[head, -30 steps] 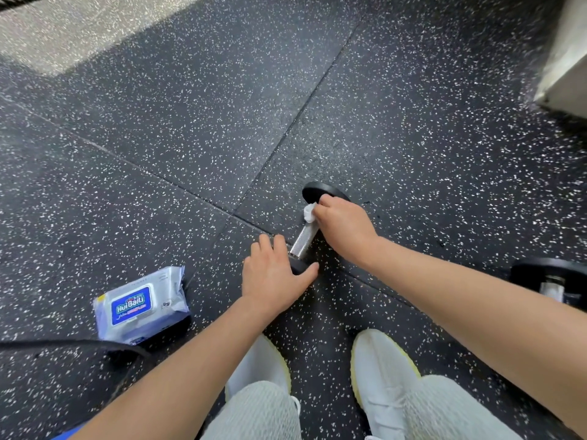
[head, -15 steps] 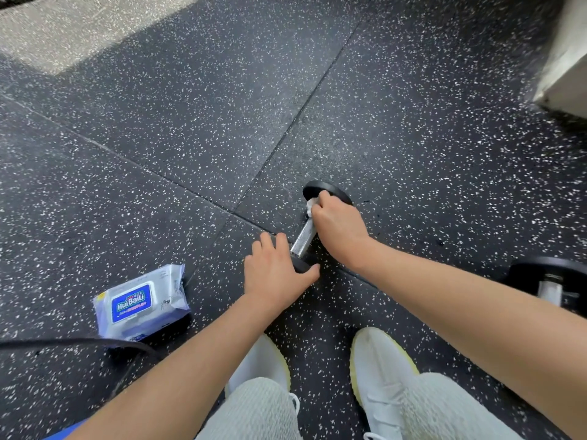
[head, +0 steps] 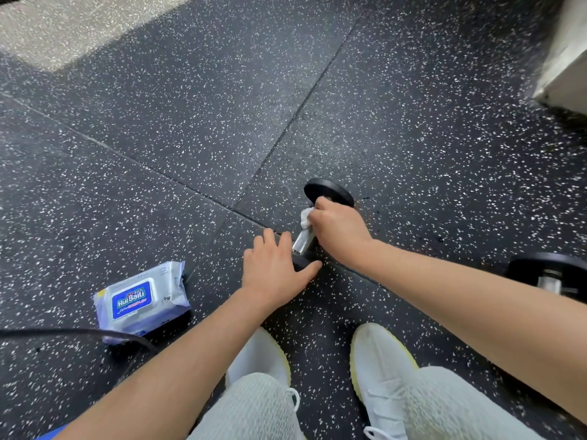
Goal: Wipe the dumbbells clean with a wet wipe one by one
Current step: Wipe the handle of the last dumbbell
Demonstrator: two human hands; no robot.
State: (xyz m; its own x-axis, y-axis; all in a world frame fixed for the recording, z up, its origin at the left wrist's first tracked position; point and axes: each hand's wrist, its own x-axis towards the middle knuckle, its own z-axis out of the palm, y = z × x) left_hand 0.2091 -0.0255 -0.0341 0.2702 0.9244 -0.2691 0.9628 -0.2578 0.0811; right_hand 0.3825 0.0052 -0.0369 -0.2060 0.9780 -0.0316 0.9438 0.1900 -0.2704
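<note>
While the left hand [head: 276, 271] rests flat, fingers straight, on the near end of the dumbbell [head: 303, 242], the right hand [head: 338, 231] grips a wet wipe [head: 306, 218] around the handle's far end.

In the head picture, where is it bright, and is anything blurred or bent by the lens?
Head view: the floor is palest at upper left, evenly dim elsewhere; the right forearm looks stretched toward the lower corner, wide-angle distortion; the dumbbell and the wet wipe in the right hand are sharp; the second dumbbell at the right edge is softer.
</note>
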